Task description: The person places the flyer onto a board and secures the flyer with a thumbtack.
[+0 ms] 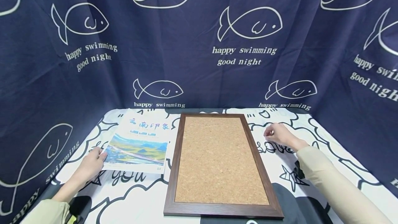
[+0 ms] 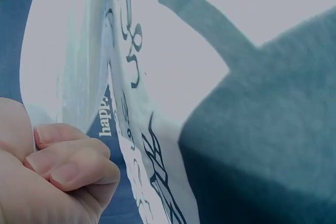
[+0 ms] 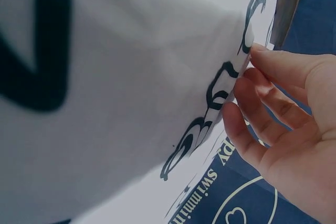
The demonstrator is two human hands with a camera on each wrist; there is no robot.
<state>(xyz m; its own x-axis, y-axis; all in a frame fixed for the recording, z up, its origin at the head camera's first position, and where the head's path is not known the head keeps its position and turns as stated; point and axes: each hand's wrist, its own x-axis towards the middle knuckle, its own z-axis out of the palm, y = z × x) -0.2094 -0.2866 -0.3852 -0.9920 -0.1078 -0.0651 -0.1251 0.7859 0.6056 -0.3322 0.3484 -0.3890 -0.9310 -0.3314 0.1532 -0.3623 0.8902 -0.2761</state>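
On the left of the table, my left hand point(image 1: 91, 163) pinches the lower left edge of a printed sheet point(image 1: 136, 144) with a landscape photo and blue Chinese lettering. In the left wrist view the sheet point(image 2: 63, 77) rises from between the thumb and curled fingers. A cork board point(image 1: 220, 161) in a dark brown wooden frame lies flat in the middle. To its right, my right hand point(image 1: 281, 136) is low over the patterned cloth, thumb and fingertips close together. In the right wrist view its fingers point(image 3: 244, 98) are bent at the cloth; I cannot tell whether they pinch something small.
A white cloth point(image 1: 136, 199) with black doodles and lettering covers the table. Dark blue curtains point(image 1: 199, 44) printed with white fish hang behind and on both sides. The board's frame reaches close to the table's front.
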